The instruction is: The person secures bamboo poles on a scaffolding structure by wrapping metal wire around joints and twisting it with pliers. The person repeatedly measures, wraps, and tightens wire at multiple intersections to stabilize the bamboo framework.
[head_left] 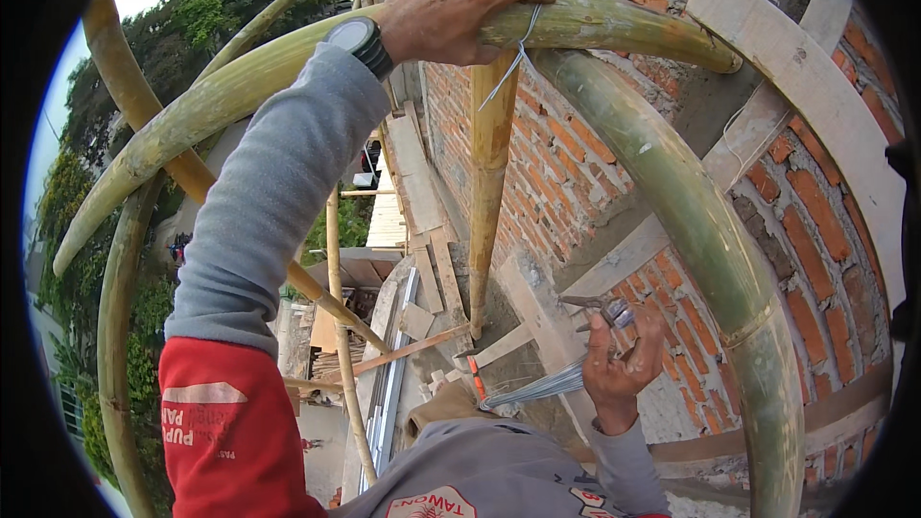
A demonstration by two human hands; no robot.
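High in the view, my left hand [451, 8] is closed over a bamboo pole [595, 21] that crosses an upright bamboo post [491, 153]. A thin tie wire [521, 53] loops around the pole just right of that hand, its loose ends hanging down. Lower right, my right hand [624, 364] grips what look like metal pincers [610, 310], held apart from the poles with the jaws toward the left. Beside that hand a bundle of grey tie wire [542, 389] hangs at my waist. Near its left end is a hammer with an orange handle [477, 377].
A thick green bamboo pole [672, 149] curves down the right side before a brick wall [825, 230] with concrete bands. More bamboo poles [120, 317] stand on the left, with trees behind. Far below lie planks [422, 192] and metal lengths [391, 374].
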